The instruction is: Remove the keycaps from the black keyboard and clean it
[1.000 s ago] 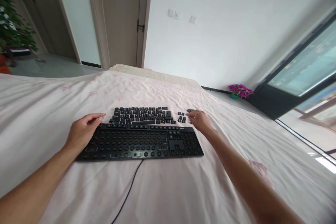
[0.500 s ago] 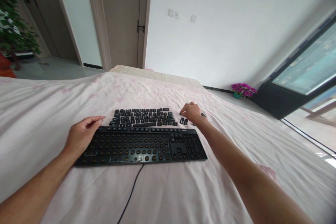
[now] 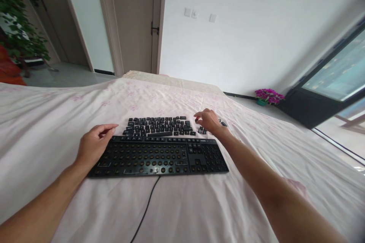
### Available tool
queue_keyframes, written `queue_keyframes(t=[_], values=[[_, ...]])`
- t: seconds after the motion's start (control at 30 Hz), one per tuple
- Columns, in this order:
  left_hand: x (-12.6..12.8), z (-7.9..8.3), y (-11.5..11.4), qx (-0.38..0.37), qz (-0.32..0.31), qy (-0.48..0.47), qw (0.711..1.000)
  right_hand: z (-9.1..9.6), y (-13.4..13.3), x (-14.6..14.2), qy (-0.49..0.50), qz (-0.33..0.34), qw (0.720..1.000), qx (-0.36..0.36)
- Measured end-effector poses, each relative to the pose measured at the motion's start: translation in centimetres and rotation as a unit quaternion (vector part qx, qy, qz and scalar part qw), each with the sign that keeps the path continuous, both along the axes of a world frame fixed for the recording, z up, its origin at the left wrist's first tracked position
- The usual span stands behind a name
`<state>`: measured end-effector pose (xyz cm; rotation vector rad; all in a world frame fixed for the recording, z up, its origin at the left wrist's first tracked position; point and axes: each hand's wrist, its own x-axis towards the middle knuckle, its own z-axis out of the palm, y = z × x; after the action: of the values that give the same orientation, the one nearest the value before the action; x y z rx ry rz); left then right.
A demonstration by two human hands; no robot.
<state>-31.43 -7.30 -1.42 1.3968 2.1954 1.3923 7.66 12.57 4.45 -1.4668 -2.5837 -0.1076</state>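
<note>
A black keyboard (image 3: 159, 155) lies on the bedsheet with most of its keycaps off, so the bare key sockets show. Behind it the loose black keycaps (image 3: 159, 125) are laid out in rows, with a long space bar (image 3: 160, 134) in front. My left hand (image 3: 95, 142) hovers at the keyboard's far left corner, thumb and forefinger stretched out, a small gap between them, nothing visible inside. Past the right end of the rows, my right hand (image 3: 209, 120) pinches a small keycap (image 3: 196, 120) between thumb and forefinger. A few more keycaps (image 3: 202, 130) lie beneath and beside that hand.
The floral sheet (image 3: 176, 212) is wrinkled, and the keyboard's cable (image 3: 145, 209) runs across it towards me. Beyond the bed are a door (image 3: 132, 19), a white wall (image 3: 242, 45), a pot of purple flowers (image 3: 268, 96) and a leafy plant (image 3: 19, 26).
My right hand has closed on the keycap and lifted it slightly. The left hand keeps nearly the same pose. The whole view has shifted a little.
</note>
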Motion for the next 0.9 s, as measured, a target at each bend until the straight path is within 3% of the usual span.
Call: queue_keyframes(t=[0.07, 0.17, 0.37, 0.53, 0.7, 0.9], values=[[0.9, 1.0, -0.1, 0.034, 0.007, 0.055, 0.998, 0.6, -2.5, -1.0, 0.109, 0.049, 0.992, 0.039], [3.5, 2.7, -0.3, 0.072, -0.048, 0.053, 0.995, 1.5, -7.3, -3.2, 0.224, 0.128, 0.963, 0.070], [9.9, 5.1, -1.6, 0.019, -0.230, -0.067, 0.971, 2.2, -14.8, -6.8, 0.265, 0.205, 0.935, 0.114], [11.6, 5.6, -2.5, -0.014, -0.280, -0.148, 0.949, 1.8, -16.9, -8.2, 0.224, 0.213, 0.939, 0.155], [11.5, 5.5, -2.5, -0.036, -0.302, -0.250, 0.919, 1.6, -17.5, -9.0, 0.178, 0.240, 0.936, 0.187], [11.3, 5.1, -2.2, -0.051, -0.304, -0.296, 0.904, 1.4, -17.6, -9.2, 0.162, 0.238, 0.938, 0.195]])
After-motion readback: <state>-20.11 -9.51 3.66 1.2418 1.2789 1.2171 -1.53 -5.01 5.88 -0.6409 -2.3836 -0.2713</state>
